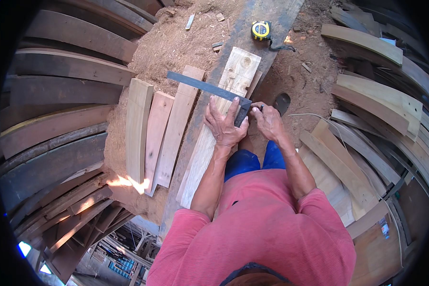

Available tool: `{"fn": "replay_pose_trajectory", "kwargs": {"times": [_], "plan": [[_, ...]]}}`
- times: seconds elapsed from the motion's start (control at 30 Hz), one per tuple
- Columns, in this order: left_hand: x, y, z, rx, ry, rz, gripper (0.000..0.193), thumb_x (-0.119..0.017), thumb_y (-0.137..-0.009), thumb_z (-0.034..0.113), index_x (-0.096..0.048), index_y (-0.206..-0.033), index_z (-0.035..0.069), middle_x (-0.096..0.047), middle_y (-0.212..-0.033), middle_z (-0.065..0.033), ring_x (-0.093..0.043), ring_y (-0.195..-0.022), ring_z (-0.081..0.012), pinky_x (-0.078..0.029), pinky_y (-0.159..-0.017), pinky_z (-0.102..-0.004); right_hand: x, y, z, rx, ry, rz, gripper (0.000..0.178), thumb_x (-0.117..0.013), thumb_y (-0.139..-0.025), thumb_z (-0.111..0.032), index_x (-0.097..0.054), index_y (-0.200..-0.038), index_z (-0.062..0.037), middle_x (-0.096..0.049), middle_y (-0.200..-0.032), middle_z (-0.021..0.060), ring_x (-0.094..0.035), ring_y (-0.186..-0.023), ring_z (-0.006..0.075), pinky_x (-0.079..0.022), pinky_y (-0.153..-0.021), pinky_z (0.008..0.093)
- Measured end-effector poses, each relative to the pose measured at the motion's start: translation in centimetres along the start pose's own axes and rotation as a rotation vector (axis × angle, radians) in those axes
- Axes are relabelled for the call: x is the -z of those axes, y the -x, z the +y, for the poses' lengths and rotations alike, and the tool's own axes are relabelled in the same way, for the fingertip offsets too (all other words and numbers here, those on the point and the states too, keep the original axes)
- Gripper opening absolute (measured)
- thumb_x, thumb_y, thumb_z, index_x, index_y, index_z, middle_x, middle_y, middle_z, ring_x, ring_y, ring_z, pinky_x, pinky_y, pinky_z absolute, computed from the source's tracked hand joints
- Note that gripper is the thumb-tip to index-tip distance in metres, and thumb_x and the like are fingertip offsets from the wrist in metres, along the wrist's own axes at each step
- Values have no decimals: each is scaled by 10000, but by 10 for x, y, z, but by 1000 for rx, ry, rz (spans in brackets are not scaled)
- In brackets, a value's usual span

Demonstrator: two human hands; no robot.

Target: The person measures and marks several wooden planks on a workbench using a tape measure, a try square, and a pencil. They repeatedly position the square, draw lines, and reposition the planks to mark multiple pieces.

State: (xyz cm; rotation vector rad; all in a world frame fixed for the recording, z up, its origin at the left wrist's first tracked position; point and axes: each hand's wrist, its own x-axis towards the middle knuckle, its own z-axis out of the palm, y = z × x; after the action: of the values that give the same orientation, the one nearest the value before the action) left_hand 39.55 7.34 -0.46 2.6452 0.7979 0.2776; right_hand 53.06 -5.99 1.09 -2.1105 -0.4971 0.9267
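My left hand point(224, 125) grips a dark try square point(195, 83), its fingertips on the blade and its thumb by the thick stock point(243, 113). The blade lies across a pale wooden board point(239, 69), and the stock sits along the board's right edge. This board has a round knot near its far end and a notch in its right side. Just right of the stock, my right hand point(270, 123) is closed in a pinch round a thin dark pencil-like stick point(261, 108); most of that stick is hidden by the fingers.
Under the board runs a worn plank bench point(276, 12), with a yellow and black tape measure point(261, 30) at its far end. Three cut boards point(139, 128) lie left of it on sawdust point(164, 38). Stacked planks point(66, 90) line the left; more timber point(367, 43) lies right.
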Motion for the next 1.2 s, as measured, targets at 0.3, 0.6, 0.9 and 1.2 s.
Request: {"fn": "replay_pose_trajectory", "kwargs": {"times": [0.3,0.6,0.9,1.2], "plan": [[-1,1,-2,-18,-25,-14,888,-908,-767,374,-601,-1600,381,-271,-1730,-355,-354,-1486,-547,-310,-1193,-684,-38,-16,8,52,-371,8,363,-586,-1081,-286,-692,-1079,61,-723,-929,305,-737,-894,485,-552,-820,540],[43,99,-26,313,-190,-197,1303,-972,-779,419,-191,-1801,208,-312,-1639,-368,-317,-1484,-572,-272,-1189,-734,75,-10,35,-36,-270,550,448,-562,-1153,-300,-677,-826,-17,-653,-709,67,-580,-646,191,-465,-614,435],[66,112,-54,309,-203,-384,1366,-979,-685,247,-193,-1800,169,-488,-1369,-324,-493,-1275,-523,-414,-1105,-636,180,14,71,10,-482,798,445,-440,-1171,-273,-713,-1298,55,-829,-1110,120,-731,-822,161,-583,-736,326],[126,90,-94,556,376,-711,919,-798,-825,234,-482,-1666,44,-663,-1490,-328,-645,-1413,-442,-498,-1182,-517,143,36,69,-112,-547,835,362,-451,-1144,-234,-715,-1221,2,-834,-1130,109,-509,-621,42,-449,-560,242]]}}
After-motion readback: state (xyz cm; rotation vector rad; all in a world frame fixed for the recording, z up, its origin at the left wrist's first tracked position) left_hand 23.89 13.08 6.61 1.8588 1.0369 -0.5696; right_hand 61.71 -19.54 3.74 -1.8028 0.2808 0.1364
